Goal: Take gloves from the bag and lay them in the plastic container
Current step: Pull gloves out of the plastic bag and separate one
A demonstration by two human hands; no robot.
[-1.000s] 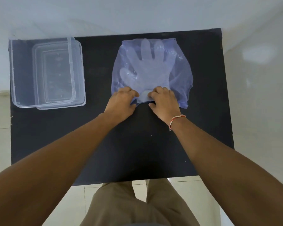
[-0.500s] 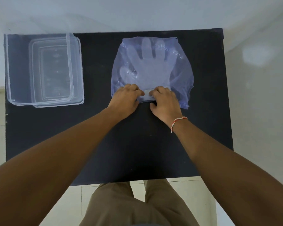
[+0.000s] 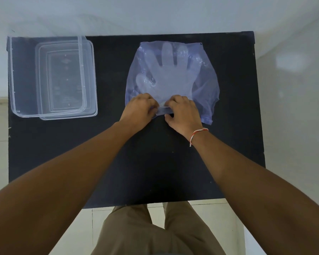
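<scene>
Your left hand (image 3: 139, 108) and right hand (image 3: 182, 112) cover the bag (image 3: 206, 85) mouth; your fingertips curl under, unseen; how many gloves (image 3: 170, 74) lie stacked inside, you cannot tell.

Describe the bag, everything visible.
The bag is thin, translucent bluish-purple plastic, crinkled, lying flat on the black table, right of the clear plastic container. Pale gloves show through it, fingers pointing away from the person. Its near edge is pinched by the left hand and right hand, close together at the opening.
</scene>
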